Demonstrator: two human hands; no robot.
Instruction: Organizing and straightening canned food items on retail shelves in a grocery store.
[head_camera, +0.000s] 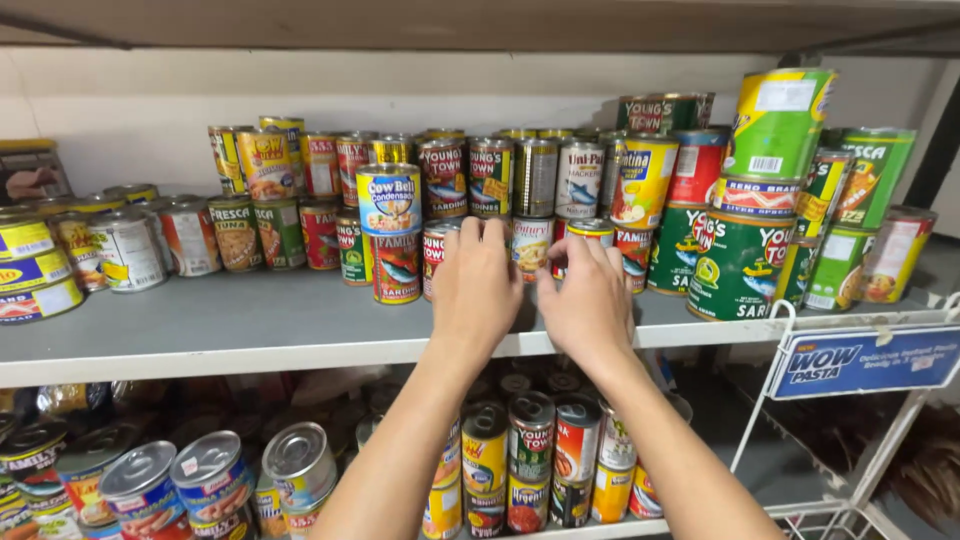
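Both of my arms reach up to a grey shelf (250, 325) packed with food cans. My left hand (478, 285) rests with fingers together against a red-labelled can (434, 252) in the front row. My right hand (590, 300) spreads its fingers over a small can with a silver lid (592, 230), next to a white-and-yellow-labelled can (531, 243) between the two hands. Whether either hand really grips a can is hidden behind the fingers. A blue-and-yellow can (389, 199) stands stacked on a red can (396, 267) just left of my left hand.
Tall green cans (738, 265) and a bright green can (778, 122) stack at the right. More cans (120, 250) line the left side and the lower shelf (530, 450). A white wire rack with a blue sign (865, 362) stands at the right front.
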